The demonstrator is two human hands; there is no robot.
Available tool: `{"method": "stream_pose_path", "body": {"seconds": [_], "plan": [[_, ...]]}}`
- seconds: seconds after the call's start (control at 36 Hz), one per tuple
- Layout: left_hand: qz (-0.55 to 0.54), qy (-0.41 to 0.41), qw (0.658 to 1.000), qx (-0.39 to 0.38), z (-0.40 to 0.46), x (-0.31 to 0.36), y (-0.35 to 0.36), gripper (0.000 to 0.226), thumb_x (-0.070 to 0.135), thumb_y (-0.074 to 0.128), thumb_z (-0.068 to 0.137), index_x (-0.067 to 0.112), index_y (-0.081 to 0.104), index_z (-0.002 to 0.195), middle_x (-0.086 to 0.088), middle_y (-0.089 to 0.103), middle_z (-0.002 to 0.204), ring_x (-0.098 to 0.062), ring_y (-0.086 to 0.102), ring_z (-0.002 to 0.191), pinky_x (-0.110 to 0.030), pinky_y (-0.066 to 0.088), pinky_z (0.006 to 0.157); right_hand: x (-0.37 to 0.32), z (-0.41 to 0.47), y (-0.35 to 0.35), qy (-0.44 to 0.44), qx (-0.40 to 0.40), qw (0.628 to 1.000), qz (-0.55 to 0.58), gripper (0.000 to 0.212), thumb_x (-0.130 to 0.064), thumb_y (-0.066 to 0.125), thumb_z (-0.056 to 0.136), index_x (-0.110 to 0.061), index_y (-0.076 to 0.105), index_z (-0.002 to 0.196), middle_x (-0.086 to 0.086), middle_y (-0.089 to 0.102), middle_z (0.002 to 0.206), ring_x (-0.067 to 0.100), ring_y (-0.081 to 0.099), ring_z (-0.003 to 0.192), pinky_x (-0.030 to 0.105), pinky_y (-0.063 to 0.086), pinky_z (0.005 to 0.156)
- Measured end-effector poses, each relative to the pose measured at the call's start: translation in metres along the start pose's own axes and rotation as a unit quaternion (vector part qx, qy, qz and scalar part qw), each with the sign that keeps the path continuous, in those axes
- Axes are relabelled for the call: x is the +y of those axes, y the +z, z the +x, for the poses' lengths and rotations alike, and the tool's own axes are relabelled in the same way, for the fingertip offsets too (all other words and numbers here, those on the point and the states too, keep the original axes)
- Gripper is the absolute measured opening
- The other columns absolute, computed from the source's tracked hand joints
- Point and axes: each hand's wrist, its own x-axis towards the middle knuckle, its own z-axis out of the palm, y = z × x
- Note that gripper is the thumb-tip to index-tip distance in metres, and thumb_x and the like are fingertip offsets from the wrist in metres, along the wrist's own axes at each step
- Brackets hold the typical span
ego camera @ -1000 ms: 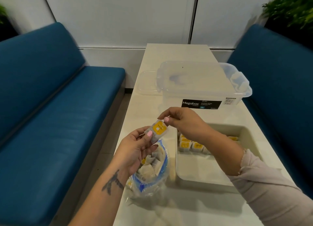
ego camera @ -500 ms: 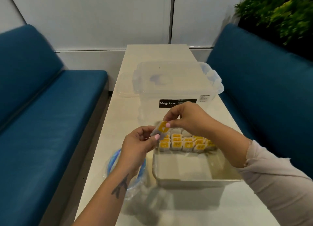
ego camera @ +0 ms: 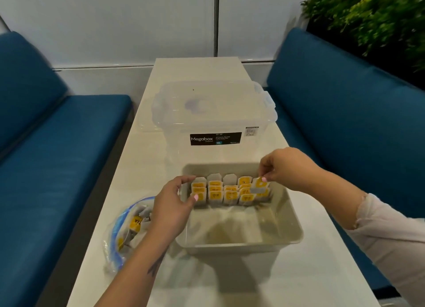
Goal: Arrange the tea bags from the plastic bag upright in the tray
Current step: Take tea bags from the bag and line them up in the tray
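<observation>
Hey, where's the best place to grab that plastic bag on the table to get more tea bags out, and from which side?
Take the plastic bag by its blue zip rim, at the mouth nearest the tray, probably coming from above and the tray side. It lies slumped on the table with the opening gaping that way, so the stiffer rim likely gives a firmer pinch than the loose film.

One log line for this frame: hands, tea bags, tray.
right hand: pinching tea bag | left hand: steadying row | tray: part-filled
</observation>
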Motion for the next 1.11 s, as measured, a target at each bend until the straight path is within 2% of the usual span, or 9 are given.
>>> {"method": "stream_pose_path", "body": {"seconds": [0.06,0.17,0.28,0.36,0.61,0.75,0.86,0.97,1.11], "plan": [[0.007,-0.005,1.000,0.003,-0.001,0.000,0.002,0.037,0.012,0.069,0.083,0.032,0.058,0.112,0.009,0.060,0.117,-0.006,0.051,0.107,-0.026,0.043,0.091,0.007,0.001,0.007,-0.004,0.001,0.999,-0.038,0.006,-0.025,0.067,0.083,-0.030,0.068,0.085,-0.009,0.068,0.087,0.013,0.059,0.084,0.017,0.031,0.055],[0.014,-0.008,1.000,0.007,-0.002,0.002,0.005,0.037,0.011,0.068,0.083,0.032,0.058,0.112,0.008,0.060,0.116,-0.005,0.049,0.104,-0.024,0.041,0.088,0.014,0.002,0.021,-0.009,-0.017,0.995,-0.098,0.014,-0.023,0.063,0.086,-0.029,0.071,0.095,-0.008,0.069,0.094,0.014,0.060,0.090,0.020,0.032,0.068],[0.029,-0.017,0.999,0.009,-0.003,0.003,0.006,0.037,0.012,0.068,0.084,0.031,0.059,0.114,0.009,0.058,0.116,-0.003,0.047,0.104,-0.024,0.040,0.089,0.018,0.004,0.035,-0.023,-0.019,0.986,-0.163,0.017,-0.022,0.056,0.089,-0.031,0.068,0.097,-0.006,0.067,0.097,0.015,0.050,0.082,0.023,0.030,0.074],[0.031,-0.021,0.999,0.009,-0.003,0.004,0.007,0.037,0.012,0.068,0.084,0.031,0.059,0.115,0.009,0.059,0.118,-0.004,0.047,0.104,-0.024,0.041,0.089,0.020,0.009,0.048,-0.037,-0.016,0.981,-0.188,0.018,-0.021,0.052,0.090,-0.031,0.067,0.094,-0.005,0.068,0.094,0.017,0.055,0.085,0.027,0.034,0.081],[0.042,-0.026,0.999,0.000,-0.002,0.004,0.007,0.037,0.015,0.068,0.085,0.031,0.059,0.117,0.009,0.059,0.120,-0.004,0.048,0.106,-0.024,0.042,0.090,0.019,0.016,0.067,-0.014,0.004,0.976,-0.219,0.020,-0.029,0.049,0.094,-0.028,0.069,0.098,-0.002,0.066,0.094,0.017,0.049,0.082,0.026,0.032,0.077],[0.039,-0.031,0.999,-0.002,-0.002,0.004,0.007,0.038,0.015,0.068,0.085,0.031,0.058,0.118,0.008,0.059,0.122,-0.008,0.050,0.112,-0.025,0.042,0.091,0.018,0.016,0.067,-0.008,0.013,0.974,-0.226,0.021,-0.028,0.049,0.095,-0.028,0.069,0.101,-0.001,0.066,0.096,0.017,0.052,0.090,0.026,0.032,0.077],[0.038,-0.031,0.999,-0.005,-0.002,0.004,0.006,0.037,0.015,0.068,0.085,0.031,0.058,0.116,0.009,0.059,0.121,-0.005,0.048,0.109,-0.024,0.041,0.090,0.016,0.016,0.069,-0.009,0.014,0.972,-0.233,0.021,-0.029,0.049,0.095,-0.028,0.069,0.101,-0.002,0.066,0.096,0.016,0.044,0.082,0.026,0.034,0.080],[0.041,-0.028,0.999,-0.008,-0.002,0.004,0.006,0.036,0.016,0.068,0.085,0.034,0.057,0.114,0.010,0.058,0.119,-0.005,0.049,0.108,-0.023,0.040,0.088,0.016,0.018,0.072,-0.009,0.013,0.973,-0.229,0.019,-0.030,0.051,0.094,-0.029,0.069,0.100,-0.002,0.065,0.094,0.016,0.050,0.085,0.028,0.034,0.084],[0.039,-0.028,0.999,-0.012,-0.002,0.005,0.005,0.036,0.016,0.068,0.085,0.034,0.057,0.114,0.012,0.057,0.119,-0.002,0.046,0.106,-0.023,0.040,0.089,0.017,0.017,0.072,-0.008,0.023,0.974,-0.227,0.018,-0.032,0.052,0.093,-0.029,0.069,0.097,-0.003,0.064,0.092,0.015,0.049,0.083,0.027,0.032,0.080]]}}
